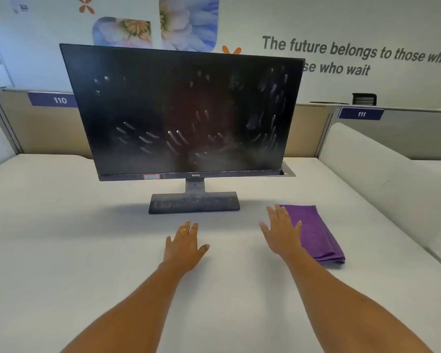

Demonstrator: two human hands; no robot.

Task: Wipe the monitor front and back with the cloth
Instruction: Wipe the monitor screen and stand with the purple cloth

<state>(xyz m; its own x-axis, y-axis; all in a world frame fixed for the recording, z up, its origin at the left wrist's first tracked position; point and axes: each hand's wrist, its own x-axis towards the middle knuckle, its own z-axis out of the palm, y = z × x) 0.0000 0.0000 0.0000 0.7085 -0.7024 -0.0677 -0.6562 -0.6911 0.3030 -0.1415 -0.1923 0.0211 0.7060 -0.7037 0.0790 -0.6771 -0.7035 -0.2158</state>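
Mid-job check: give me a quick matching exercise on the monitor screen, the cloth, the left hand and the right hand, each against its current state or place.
Things:
1. monitor screen
2. cloth
3. left hand
4. right hand

States:
A. folded, lying on the desk right of the stand
B. open, wears a ring, nothing under it but desk
C. dark, covered in finger smudges
D. open, fingers overlapping the cloth's left edge

Pairs: 1-C, 2-A, 3-B, 4-D
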